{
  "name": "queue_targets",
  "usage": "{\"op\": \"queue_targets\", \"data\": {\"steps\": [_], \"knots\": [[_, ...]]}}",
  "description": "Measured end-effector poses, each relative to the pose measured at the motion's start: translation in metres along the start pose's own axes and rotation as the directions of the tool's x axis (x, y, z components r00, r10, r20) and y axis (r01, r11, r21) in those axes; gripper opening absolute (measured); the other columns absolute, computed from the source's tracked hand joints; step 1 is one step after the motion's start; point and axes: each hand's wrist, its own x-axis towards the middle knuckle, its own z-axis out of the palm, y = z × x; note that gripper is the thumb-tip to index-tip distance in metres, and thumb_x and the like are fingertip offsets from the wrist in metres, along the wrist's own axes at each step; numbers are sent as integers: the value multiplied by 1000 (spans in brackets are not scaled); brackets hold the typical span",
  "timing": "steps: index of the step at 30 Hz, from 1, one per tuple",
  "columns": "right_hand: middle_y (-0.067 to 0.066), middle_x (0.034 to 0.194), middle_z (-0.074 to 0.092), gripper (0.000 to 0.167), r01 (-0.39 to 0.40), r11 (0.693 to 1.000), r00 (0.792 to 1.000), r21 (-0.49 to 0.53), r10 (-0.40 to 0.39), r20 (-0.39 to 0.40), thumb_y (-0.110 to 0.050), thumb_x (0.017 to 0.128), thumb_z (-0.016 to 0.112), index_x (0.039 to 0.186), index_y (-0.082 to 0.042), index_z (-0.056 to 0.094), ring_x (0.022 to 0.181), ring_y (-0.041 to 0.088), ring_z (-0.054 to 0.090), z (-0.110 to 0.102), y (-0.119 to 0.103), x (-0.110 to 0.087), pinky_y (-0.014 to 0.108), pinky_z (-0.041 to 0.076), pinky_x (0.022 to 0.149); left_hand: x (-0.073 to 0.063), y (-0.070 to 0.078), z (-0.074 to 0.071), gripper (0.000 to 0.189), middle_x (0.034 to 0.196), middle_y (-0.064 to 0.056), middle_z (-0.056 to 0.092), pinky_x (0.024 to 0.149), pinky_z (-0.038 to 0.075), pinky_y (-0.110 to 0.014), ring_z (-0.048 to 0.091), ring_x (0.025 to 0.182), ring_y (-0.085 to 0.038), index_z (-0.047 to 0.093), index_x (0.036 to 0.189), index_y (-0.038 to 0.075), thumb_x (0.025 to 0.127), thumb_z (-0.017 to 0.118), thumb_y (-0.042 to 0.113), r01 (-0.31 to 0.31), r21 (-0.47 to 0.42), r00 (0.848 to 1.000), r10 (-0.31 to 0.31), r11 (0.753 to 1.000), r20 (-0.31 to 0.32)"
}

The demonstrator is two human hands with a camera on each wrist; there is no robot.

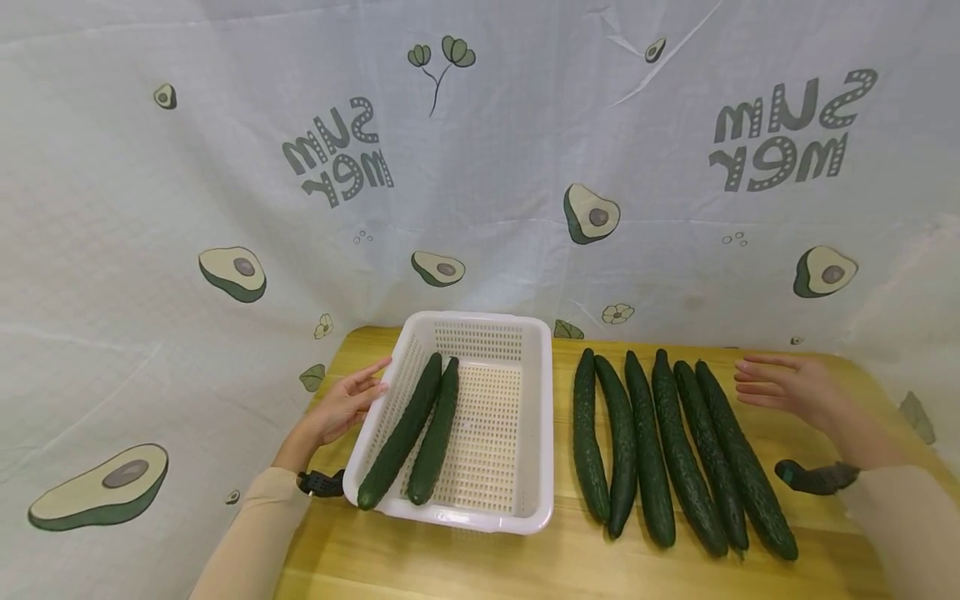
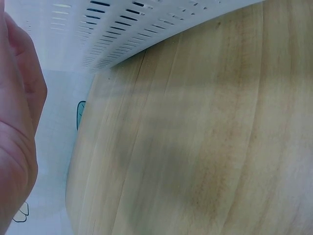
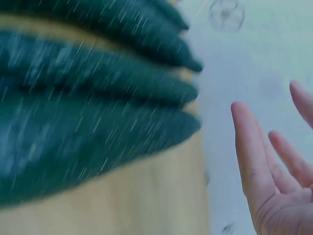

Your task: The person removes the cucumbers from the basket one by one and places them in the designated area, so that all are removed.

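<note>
A white plastic basket (image 1: 537, 400) with slotted walls holds two long cucumbers (image 1: 401, 433), which lean side by side along its left part. My left hand (image 1: 348, 404) is at the basket's left side, its fingertips right at the rim. In the left wrist view, the left hand (image 2: 19, 93) appears beside the slotted basket wall (image 2: 132, 24). Several more cucumbers (image 1: 648, 450) lie in a row right of the basket. Beyond the rightmost cucumber (image 1: 746, 458), my right hand (image 1: 795, 387) hovers with fingers extended and holds nothing. The right wrist view shows that hand's spread fingers (image 3: 254, 147) apart from the cucumber tips.
Basket and cucumbers are on a yellowish wooden table (image 1: 562, 567). A pale curtain (image 1: 487, 167) printed with avocados and lettering hangs behind the table's back edge and along the left. Dark straps (image 1: 816, 477) sit on both wrists.
</note>
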Motion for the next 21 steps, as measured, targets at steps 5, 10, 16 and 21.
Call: {"op": "queue_targets", "data": {"steps": [5,10,16,21], "knots": [[0,118,70,48,88,996,981,4,-88,175,2,108,29,121,-17,71,104,19,69,25,-18,8,32,56,87,0,-4,1,58,112,-5,62,71,59,-28,68,91,-15,27,159,13,106,51,11,-7,-17,1000,7,1000,3],[6,110,71,37,30,999,993,33,-33,116,0,107,37,114,-15,70,100,22,70,60,-32,21,35,57,87,2,-5,2,59,113,-5,62,71,59,-28,68,91,-15,28,159,12,105,52,11,3,-17,1000,-3,1000,-17],[5,100,72,26,-91,996,992,6,91,-85,-8,104,54,129,-4,49,93,21,72,103,-43,44,38,57,85,1,-3,2,59,114,-5,61,73,59,-31,68,93,-16,27,159,13,106,52,11,25,-11,999,-26,1000,-27],[6,100,72,56,-71,997,994,-8,70,-89,-10,102,58,147,7,29,93,22,72,138,-49,62,37,57,86,1,0,2,60,112,-5,60,71,59,-30,69,90,-16,27,159,12,105,53,12,22,-9,999,-22,1000,-28]]}}
